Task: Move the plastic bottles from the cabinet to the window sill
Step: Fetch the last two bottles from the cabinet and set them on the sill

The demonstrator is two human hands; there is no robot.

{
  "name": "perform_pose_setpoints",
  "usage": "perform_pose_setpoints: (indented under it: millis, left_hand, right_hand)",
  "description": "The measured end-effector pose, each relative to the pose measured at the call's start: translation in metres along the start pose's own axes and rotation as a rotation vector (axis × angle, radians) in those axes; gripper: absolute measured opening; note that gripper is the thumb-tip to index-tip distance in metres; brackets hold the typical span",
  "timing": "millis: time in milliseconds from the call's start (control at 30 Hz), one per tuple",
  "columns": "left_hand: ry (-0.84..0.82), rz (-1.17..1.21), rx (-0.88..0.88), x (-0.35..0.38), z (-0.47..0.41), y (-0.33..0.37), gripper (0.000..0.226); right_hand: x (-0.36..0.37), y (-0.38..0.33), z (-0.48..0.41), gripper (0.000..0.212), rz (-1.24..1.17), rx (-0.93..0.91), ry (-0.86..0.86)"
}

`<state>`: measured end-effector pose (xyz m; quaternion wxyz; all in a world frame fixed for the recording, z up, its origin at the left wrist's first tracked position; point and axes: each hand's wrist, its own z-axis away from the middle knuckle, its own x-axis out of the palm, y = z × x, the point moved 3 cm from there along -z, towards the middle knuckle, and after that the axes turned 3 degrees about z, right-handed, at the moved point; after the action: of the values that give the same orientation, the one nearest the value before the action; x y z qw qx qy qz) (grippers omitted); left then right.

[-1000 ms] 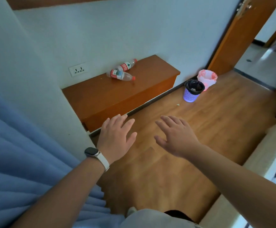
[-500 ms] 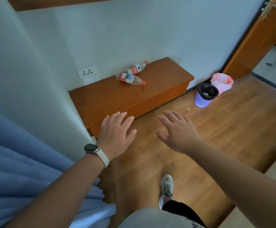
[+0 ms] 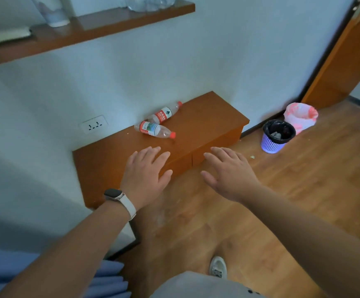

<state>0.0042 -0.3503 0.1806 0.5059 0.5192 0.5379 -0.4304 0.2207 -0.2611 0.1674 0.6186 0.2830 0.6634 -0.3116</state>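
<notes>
Two clear plastic bottles with red labels and red caps lie on their sides on a low brown cabinet against the white wall. The nearer bottle points its cap to the right; the farther bottle lies behind it, cap up and right. My left hand, with a watch on its wrist, is stretched out flat over the cabinet's front edge, a little short of the nearer bottle. To the right, my right hand is spread over the floor in front of the cabinet. Both hands hold nothing. No window sill is in view.
A purple bin with a black liner and a pink-lined bin stand on the wooden floor right of the cabinet. A wooden wall shelf hangs above. A wall socket, an orange door and a blue curtain surround the spot.
I have stepped closer to the cabinet; the bottles and cabinet appear larger and nearer. Both hands stay spread and have advanced toward the cabinet. The wall shelf has come into view.
</notes>
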Motion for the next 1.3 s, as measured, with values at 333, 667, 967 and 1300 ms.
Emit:
perform_pose_setpoints:
  millis: [333, 667, 967, 1300]
  left_hand:
    - [-0.052, -0.045, -0.029, 0.013, -0.072, 0.048, 0.055]
    - [-0.081, -0.009, -0.008, 0.033, -0.113, 0.051, 0.054]
    - [-0.06, 0.073, -0.023, 0.059, -0.163, 0.0, 0.051]
    - [-0.047, 0.11, -0.106, 0.073, -0.231, -0.112, 0.048]
  right_hand:
    - [0.009, 0.094, -0.035, 0.067, -0.046, 0.029, -0.003]
    - [0.028, 0.122, -0.066, 0.066, -0.057, 0.059, -0.029]
    - [0.036, 0.112, -0.142, 0.071, -0.05, 0.017, -0.08]
    - [0.048, 0.057, -0.278, 0.061, 0.004, -0.064, -0.095]
